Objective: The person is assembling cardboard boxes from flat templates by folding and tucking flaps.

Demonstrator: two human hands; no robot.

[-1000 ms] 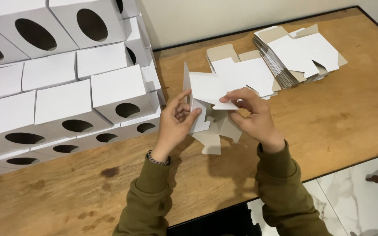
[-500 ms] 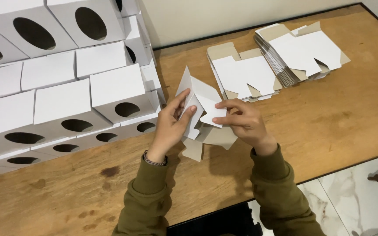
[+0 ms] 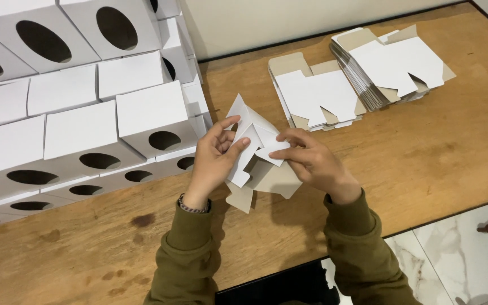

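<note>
Pinching carton blank [image 3: 255,148], fingers [image 3: 280,153] curled

Matt white card box blank [image 3: 255,148] (brown inside), stained wooden table [image 3: 425,164].

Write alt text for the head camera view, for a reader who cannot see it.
Two hands, left hand and right hand, hold a partly folded white cardboard box blank above a wooden table. Stacked white boxes with oval holes fill the left; two piles of flat blanks lie behind.
</note>
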